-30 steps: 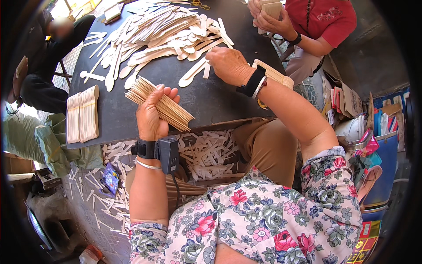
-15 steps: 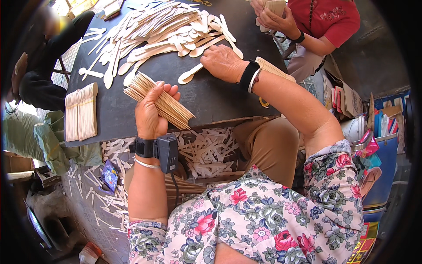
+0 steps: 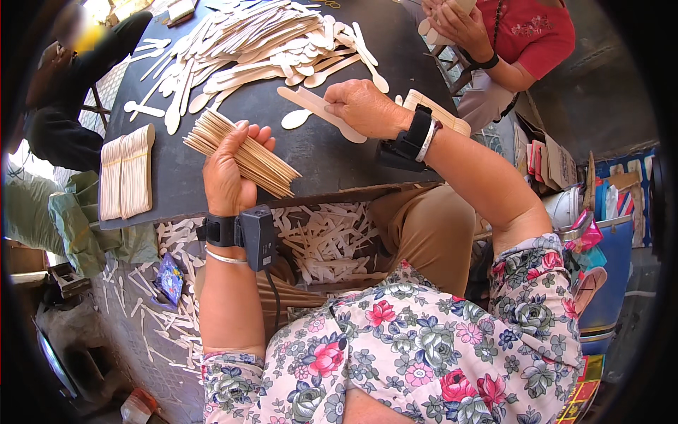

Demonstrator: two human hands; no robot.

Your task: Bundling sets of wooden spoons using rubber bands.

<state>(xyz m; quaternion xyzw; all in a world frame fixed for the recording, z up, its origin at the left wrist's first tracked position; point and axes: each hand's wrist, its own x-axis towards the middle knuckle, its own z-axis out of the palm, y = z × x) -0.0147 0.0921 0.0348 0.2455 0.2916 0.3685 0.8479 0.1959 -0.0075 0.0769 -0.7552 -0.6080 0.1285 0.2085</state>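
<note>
My left hand (image 3: 227, 177) is wrapped round a thick bundle of flat wooden spoons (image 3: 265, 168), seen mostly by their thin edges, above the front of the dark table (image 3: 311, 169). Over the table to the right, my right hand (image 3: 367, 109) pinches a couple of loose wooden spoons (image 3: 314, 106) crossing at a slant. Beneath them a single spoon (image 3: 296, 119) lies on the tabletop. Beyond both hands spreads a big loose pile of wooden spoons (image 3: 261, 35).
A banded stack of spoons (image 3: 127, 173) lies at the table's left edge, another stack (image 3: 441, 113) beyond my right wrist. Opposite, a person in a red top (image 3: 526, 35) holds spoons. Many pieces (image 3: 325, 240) lie below the table. A blue bin (image 3: 607, 275) stands right.
My right hand has lifted a couple of spoons off the table and turned, drawing slightly toward me. My left hand with the bundle has shifted a little left.
</note>
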